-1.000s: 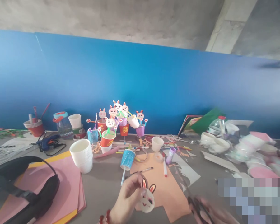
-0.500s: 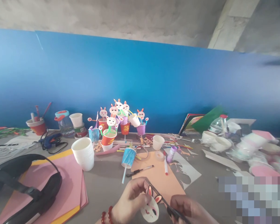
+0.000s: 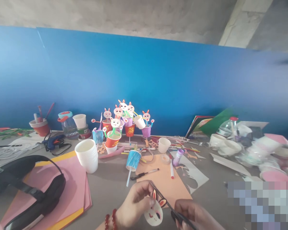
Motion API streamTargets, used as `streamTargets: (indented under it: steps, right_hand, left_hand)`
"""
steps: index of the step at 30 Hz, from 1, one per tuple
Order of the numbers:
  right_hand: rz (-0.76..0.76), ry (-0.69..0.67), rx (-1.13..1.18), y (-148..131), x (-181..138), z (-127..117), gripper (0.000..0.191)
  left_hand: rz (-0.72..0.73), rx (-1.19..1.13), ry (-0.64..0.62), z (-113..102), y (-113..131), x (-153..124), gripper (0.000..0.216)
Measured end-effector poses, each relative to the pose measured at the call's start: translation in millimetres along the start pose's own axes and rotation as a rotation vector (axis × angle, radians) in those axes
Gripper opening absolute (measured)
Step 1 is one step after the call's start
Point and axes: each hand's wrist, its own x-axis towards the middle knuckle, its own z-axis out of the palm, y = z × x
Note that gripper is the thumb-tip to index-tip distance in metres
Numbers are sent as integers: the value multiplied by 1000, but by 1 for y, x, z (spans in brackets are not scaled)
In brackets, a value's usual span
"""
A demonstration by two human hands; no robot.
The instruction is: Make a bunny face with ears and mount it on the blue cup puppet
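Note:
My left hand pinches a white paper rabbit face with pink, black-edged ears, low in the middle of the view. My right hand grips a pair of scissors. The thin blades reach up and left across the rabbit's ears. Both hands hover above an orange paper sheet on the grey table. A red bead bracelet circles my left wrist.
Behind stand a stack of white cups, a blue cup on a stick, a black pen, a red marker, a glue stick and decorated rabbit cups. Pink sheets and a black headset lie left; bowls and plates right.
My right hand has come in from the lower right with the scissors and set the blades at the rabbit's ears. The view has drifted slightly.

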Motion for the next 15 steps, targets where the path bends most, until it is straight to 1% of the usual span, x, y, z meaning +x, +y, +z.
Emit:
streamTargets:
  steps: [3,10,12,15]
  right_hand:
    - [-15,-13,-11,2,3,-1,24]
    - [19,-16,-28,2,3,-2,21]
    - [11,-24,-34,5,4,-3,21]
    - [-21,-24,-52,7,6,-4,27]
  left_hand:
    - [2,-6,-1,0,0,0,30]
    - [1,-9,-6,2,2,0,28]
    - [-3,-17,-2,1,1,-1,27]
    - [-6,-24,0,1,0,-1,28]
